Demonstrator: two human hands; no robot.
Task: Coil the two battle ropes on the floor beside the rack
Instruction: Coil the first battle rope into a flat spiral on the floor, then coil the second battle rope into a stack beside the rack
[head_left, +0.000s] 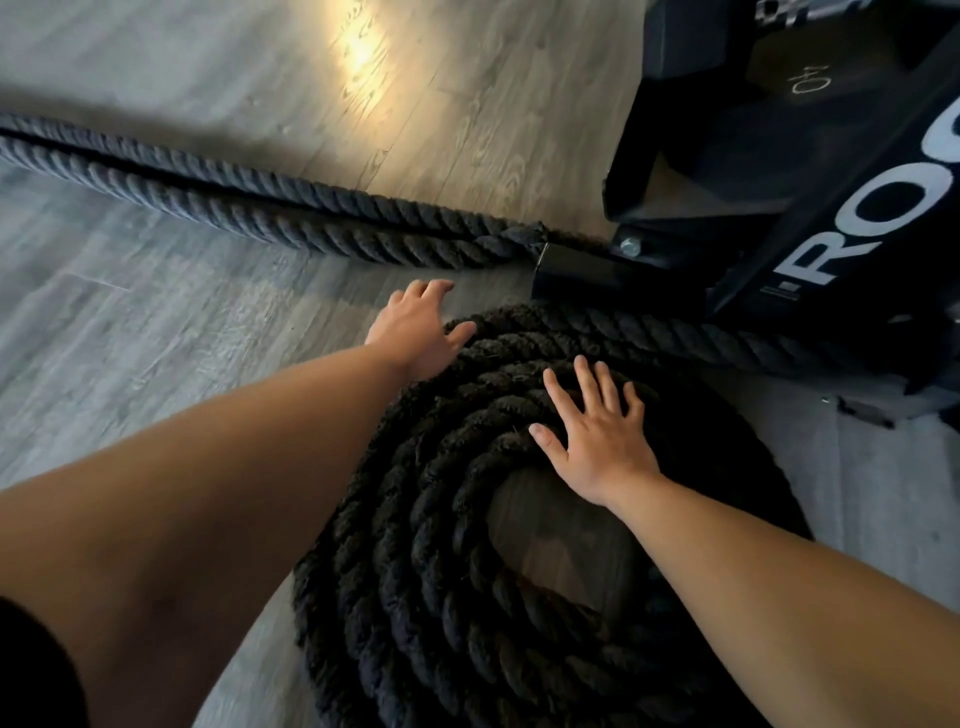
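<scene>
1. Black rope, thick and twisted, lies wound in a flat coil (441, 545) on the grey wood-grain floor (156, 338). It sits right in front of me, just beside the foot of the black rack (779, 208).
2. My right hand (597, 431) rests flat on the far side of the coil, fingers straight and spread, gripping nothing.
3. My left hand (415, 332) reaches to the coil's far-left edge with its fingers loose and extended. The thumb lies against the outermost turn, and the hand holds nothing.
4. One tail of rope (701, 338) leaves the coil's far edge and runs right along the rack's base.
5. Two more strands (234, 208) lie straight and side by side, touching, from the left edge of view to the rack foot, ending near a bolt (630, 247).
6. Bare floor shows through the coil's open middle.
</scene>
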